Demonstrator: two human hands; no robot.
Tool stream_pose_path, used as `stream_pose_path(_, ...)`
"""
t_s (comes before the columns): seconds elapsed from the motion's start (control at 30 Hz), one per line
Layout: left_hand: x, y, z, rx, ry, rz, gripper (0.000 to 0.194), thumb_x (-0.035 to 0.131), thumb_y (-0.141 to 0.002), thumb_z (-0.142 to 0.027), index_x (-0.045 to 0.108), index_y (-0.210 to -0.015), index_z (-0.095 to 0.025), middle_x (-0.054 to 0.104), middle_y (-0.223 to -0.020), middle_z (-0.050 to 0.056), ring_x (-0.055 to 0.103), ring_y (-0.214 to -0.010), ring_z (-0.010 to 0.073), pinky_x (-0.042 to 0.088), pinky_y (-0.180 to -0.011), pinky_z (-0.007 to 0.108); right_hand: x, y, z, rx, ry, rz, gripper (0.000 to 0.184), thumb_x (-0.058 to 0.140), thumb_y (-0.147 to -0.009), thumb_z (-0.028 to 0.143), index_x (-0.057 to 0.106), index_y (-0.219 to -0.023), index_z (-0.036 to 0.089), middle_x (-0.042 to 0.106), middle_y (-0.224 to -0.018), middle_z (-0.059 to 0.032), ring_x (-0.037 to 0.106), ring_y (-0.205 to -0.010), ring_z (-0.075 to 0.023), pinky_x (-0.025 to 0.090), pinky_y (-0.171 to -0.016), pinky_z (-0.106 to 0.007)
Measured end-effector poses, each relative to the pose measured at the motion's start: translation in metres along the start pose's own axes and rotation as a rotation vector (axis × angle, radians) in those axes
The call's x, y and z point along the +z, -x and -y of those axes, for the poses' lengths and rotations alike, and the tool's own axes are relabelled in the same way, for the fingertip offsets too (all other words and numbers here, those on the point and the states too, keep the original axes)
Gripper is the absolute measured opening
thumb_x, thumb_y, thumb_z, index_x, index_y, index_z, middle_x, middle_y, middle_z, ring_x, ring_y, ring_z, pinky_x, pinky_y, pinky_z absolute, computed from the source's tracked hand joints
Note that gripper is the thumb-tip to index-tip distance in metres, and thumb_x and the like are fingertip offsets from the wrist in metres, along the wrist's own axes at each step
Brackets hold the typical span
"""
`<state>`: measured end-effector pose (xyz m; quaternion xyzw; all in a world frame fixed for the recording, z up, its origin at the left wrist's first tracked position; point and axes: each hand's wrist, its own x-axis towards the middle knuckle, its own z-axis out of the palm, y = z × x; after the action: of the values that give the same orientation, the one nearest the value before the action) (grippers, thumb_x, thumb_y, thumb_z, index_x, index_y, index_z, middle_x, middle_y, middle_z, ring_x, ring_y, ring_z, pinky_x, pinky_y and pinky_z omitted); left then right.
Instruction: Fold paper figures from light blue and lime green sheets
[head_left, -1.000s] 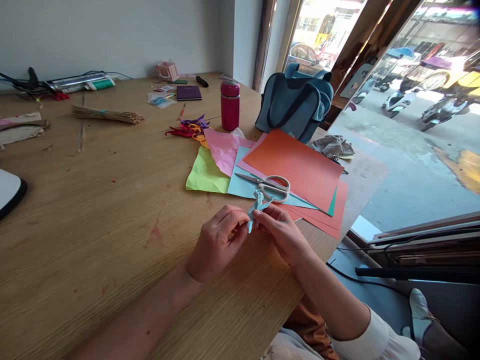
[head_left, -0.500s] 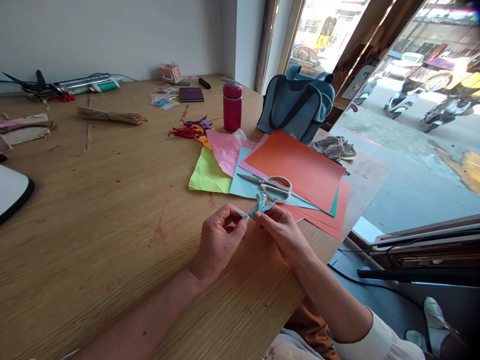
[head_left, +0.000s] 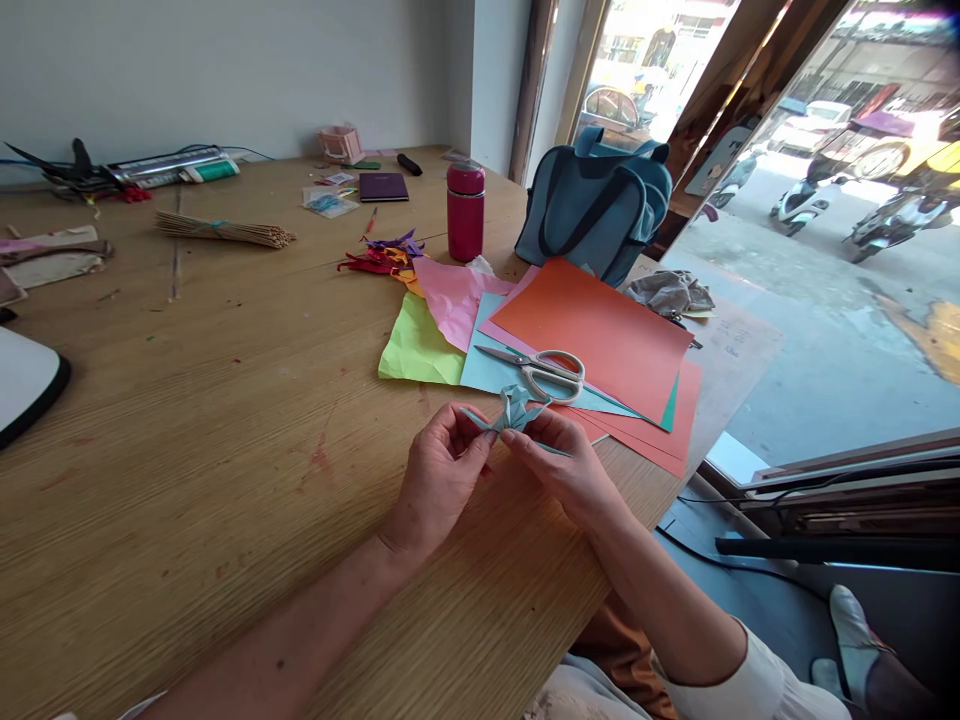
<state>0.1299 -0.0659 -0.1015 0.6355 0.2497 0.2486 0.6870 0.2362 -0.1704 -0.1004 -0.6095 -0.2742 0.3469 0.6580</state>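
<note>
Between my two hands is a piece of folded light-blue paper (head_left: 514,408), crumpled and twisted, with narrow strips sticking out at its sides. My left hand (head_left: 444,468) pinches its left end between thumb and fingers. On the other side my right hand (head_left: 564,462) is closed on the paper, thumb tip near the left thumb. Part of the paper is hidden behind the fingers. Just beyond lie scissors (head_left: 553,377) with pale handles, blades pointing left, on a flat light-blue sheet (head_left: 480,362).
Orange sheets (head_left: 592,315), pink paper (head_left: 450,300) and yellow-green paper (head_left: 420,345) spread beyond my hands. Behind them stand a red bottle (head_left: 466,215) and a blue bag (head_left: 592,210). Colored scraps (head_left: 386,258) and a bundle of thin sticks (head_left: 225,230) lie farther left. The table edge runs close on the right.
The folded paper has shifted slightly left and turned, showing more of its folds. Both hands keep their pinch, and the left thumb and fingers have moved a little.
</note>
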Motion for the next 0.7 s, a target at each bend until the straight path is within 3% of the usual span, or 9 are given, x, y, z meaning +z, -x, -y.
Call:
stream_pose_path(0.17, 0.0, 0.002, 0.002, -0.032, 0.026, 0.015, 0.018, 0.068, -0.082, -0.03, 0.058, -0.089, -0.017, 0.063, -0.076, -0.003, 0.061, -0.061, 0.0088, 0.054, -0.058, 0.02, 0.0, 0.0, 0.001, -0.022, 0.093, 0.002, 0.032, 0.078, -0.073, 0.046, 0.058, -0.072, 0.021, 0.057, -0.073, -0.0003, 0.051, -0.072, -0.0172, 0.041, -0.068, -0.03)
stream_pose_path(0.43, -0.003, -0.002, -0.006, -0.099, -0.014, 0.028, 0.021, 0.07, -0.08, -0.033, 0.056, -0.077, -0.017, 0.066, -0.07, -0.001, 0.069, -0.069, 0.0155, 0.057, -0.054, 0.022, -0.002, 0.002, -0.002, -0.102, 0.318, -0.018, 0.021, 0.065, -0.086, 0.036, 0.056, -0.075, 0.02, 0.054, -0.074, -0.0004, 0.045, -0.069, -0.0152, 0.037, -0.063, -0.028)
stream_pose_path(0.6, -0.007, -0.002, -0.007, -0.048, -0.066, 0.07, 0.017, 0.063, -0.082, -0.025, 0.052, -0.071, -0.017, 0.067, -0.077, 0.001, 0.07, -0.073, 0.016, 0.059, -0.058, 0.024, -0.001, 0.001, -0.001, -0.091, 0.221, 0.027, 0.018, 0.067, -0.085, 0.036, 0.061, -0.081, 0.019, 0.058, -0.078, -0.0006, 0.051, -0.076, -0.0165, 0.041, -0.068, -0.027)
stream_pose_path(0.7, -0.007, -0.001, -0.008, 0.055, -0.181, 0.09, 0.009, 0.06, -0.085, -0.023, 0.056, -0.08, -0.018, 0.066, -0.081, 0.0, 0.07, -0.074, 0.015, 0.06, -0.063, 0.024, -0.001, 0.001, 0.001, -0.083, 0.189, 0.021, 0.021, 0.069, -0.083, 0.039, 0.064, -0.081, 0.019, 0.06, -0.078, -0.0004, 0.053, -0.077, -0.0163, 0.042, -0.07, -0.027)
